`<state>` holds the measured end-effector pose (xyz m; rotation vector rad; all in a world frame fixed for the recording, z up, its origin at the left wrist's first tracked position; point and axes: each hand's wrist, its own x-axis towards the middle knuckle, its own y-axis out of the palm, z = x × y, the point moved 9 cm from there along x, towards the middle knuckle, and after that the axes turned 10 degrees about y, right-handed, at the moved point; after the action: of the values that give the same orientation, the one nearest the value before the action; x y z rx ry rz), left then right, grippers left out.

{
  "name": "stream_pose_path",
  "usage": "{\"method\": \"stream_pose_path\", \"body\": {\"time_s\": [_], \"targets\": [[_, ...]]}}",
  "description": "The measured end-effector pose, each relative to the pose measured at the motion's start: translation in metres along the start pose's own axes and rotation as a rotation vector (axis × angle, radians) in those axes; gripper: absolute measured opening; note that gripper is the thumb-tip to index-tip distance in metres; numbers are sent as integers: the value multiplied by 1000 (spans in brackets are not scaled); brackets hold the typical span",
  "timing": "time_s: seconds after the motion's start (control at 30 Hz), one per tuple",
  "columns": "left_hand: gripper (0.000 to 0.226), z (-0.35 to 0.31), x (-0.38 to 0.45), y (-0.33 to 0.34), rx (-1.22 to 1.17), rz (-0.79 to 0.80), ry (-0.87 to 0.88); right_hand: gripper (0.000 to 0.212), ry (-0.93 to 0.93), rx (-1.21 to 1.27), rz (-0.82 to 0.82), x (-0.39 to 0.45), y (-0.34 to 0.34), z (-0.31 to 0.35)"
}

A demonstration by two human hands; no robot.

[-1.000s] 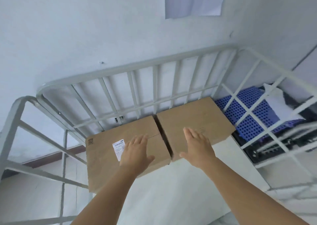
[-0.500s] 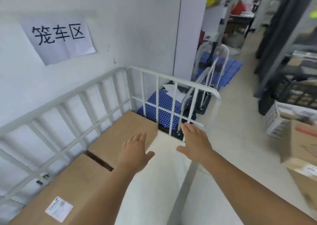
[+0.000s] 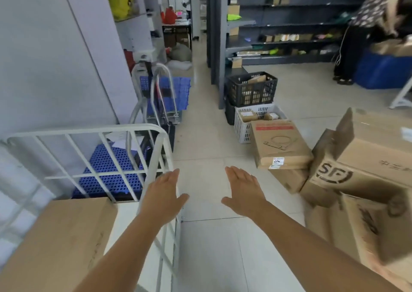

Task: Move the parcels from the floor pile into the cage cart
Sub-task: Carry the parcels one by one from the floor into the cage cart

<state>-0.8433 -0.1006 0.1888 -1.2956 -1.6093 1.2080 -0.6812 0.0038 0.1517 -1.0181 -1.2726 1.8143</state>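
A: Report legible markings.

B: The tilted carton [image 3: 347, 171] in the floor pile at right carries a black stencilled "SF" logo; fainter characters beside it are unreadable. The flat carton [image 3: 279, 143] leaning on the pile has a red band along its top edge, a line drawing, and a small white label on its near edge, text too small to read.

A: Surface and room?

B: Pale tiled floor [image 3: 205, 140]. Dark shelving [image 3: 278, 22] stands far right; a black crate [image 3: 253, 89] sits stacked above a white crate [image 3: 247, 122] beside it. Blue perforated panels [image 3: 111, 169] lie behind the white-barred cage cart [image 3: 156, 135] at left.

A: Hand condition?

B: Left hand [image 3: 163, 193] and right hand [image 3: 244, 191] are both extended with flat, straight fingers, palms facing inward, holding nothing.

A: Parcel positions relative to the hands?

B: One brown parcel [image 3: 62, 236] lies inside the cart, near left, below the left forearm. The floor pile lies right of the right hand, apart from it.
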Motion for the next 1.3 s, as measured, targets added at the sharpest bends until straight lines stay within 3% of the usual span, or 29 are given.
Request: {"method": "stream_pose_path", "body": {"time_s": [0.4, 0.73, 1.07, 1.3], "targets": [[73, -192, 173, 73, 39, 108, 266, 87, 286, 59, -59, 60, -53, -232], [73, -338, 268, 159, 41, 283, 557, 88, 665, 202, -118, 49, -64, -403], [70, -448, 344, 207, -21, 429, 865, 79, 1065, 340, -187, 27, -66, -504], [71, -495, 400, 213, 16, 422, 949, 85, 1217, 357, -222, 39, -80, -542]]}}
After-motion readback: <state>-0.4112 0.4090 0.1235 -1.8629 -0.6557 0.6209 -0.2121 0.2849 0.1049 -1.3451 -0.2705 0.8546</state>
